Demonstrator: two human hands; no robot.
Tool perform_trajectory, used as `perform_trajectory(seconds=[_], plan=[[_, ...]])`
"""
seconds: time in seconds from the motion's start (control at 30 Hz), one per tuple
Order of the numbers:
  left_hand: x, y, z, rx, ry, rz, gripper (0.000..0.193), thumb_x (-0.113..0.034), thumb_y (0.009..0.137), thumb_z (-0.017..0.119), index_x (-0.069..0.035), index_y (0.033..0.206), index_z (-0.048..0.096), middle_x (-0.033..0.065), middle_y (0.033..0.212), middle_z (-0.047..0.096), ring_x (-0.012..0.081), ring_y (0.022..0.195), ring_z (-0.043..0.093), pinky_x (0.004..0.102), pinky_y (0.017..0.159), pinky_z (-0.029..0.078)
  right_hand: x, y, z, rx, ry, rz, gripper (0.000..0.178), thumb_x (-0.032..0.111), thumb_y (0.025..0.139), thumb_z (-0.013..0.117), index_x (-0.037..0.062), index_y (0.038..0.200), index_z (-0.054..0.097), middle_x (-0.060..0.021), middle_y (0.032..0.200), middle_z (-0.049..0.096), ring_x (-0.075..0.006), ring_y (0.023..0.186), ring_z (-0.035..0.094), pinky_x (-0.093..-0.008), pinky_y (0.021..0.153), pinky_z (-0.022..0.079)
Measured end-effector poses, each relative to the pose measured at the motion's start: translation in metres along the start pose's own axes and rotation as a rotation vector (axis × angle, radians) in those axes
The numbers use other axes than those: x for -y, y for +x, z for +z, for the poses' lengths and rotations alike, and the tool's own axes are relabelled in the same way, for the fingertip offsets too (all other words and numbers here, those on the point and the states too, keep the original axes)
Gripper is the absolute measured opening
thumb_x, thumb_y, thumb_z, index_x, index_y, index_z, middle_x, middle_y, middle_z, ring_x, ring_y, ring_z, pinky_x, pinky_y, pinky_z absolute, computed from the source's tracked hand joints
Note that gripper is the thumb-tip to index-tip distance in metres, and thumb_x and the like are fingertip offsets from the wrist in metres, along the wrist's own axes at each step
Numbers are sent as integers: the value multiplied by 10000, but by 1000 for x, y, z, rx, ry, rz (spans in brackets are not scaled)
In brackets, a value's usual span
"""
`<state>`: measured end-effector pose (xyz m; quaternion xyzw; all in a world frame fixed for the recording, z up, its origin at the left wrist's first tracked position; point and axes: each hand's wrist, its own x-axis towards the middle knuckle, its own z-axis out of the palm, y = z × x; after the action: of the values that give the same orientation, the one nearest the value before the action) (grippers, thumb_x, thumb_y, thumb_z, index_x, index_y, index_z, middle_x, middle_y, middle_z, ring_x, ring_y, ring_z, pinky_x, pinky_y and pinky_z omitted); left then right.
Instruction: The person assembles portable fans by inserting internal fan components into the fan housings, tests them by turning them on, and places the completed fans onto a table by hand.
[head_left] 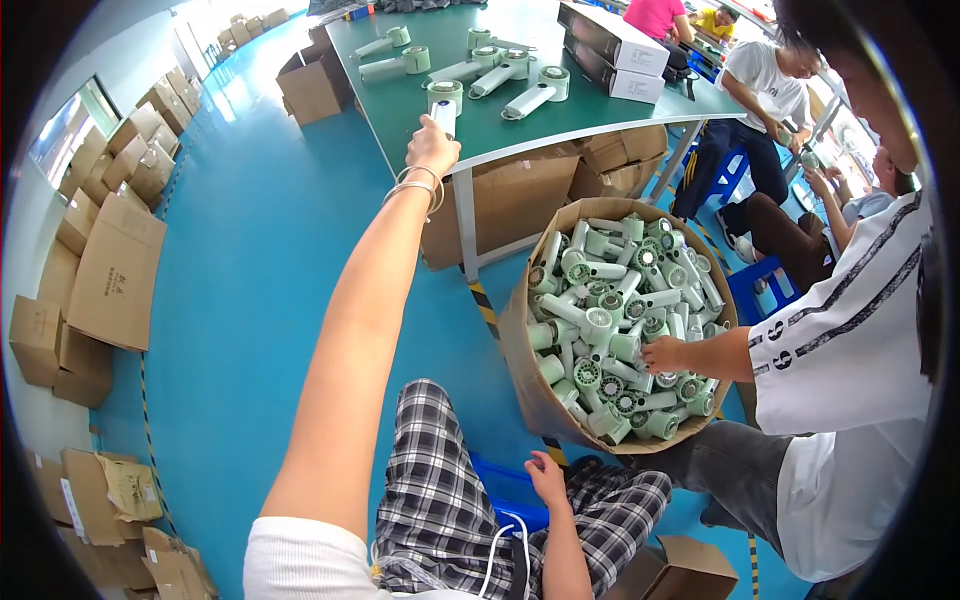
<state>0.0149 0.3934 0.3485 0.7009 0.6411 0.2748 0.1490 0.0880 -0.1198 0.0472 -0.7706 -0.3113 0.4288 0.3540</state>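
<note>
Green table [400, 105] with dryer shells [535, 95], probably

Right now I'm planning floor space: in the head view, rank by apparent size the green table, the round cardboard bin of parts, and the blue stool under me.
1. Green table
2. Round cardboard bin, though nearness may enlarge it
3. Blue stool, mostly hidden by legs, so unsure

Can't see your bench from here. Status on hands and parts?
Left hand holding a green housing at table edge. Right hand empty on knee. Co-worker's hand in the box.
</note>
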Motion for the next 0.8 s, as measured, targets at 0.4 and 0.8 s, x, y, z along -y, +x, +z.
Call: perform_trajectory(seconds=[0.4,0.8], plan=[[26,-15,4,-271,183,586,704,-397,709,652,-78,1285,404,160,1052,487,312,994,486,417,836,399,-5,-7,-8,85,-72,106,377,205,775,636,27,1101,578,-131,916,658,-211,845,639,-312,754,490],[17,-21,11,-187,183,440,693,-355,701,611,-107,1311,395,150,1035,523,304,980,489,416,835,398,-32,6,11,130,-62,236,397,238,769,636,44,1111,582,-147,934,657,-236,831,642,-322,732,489]])
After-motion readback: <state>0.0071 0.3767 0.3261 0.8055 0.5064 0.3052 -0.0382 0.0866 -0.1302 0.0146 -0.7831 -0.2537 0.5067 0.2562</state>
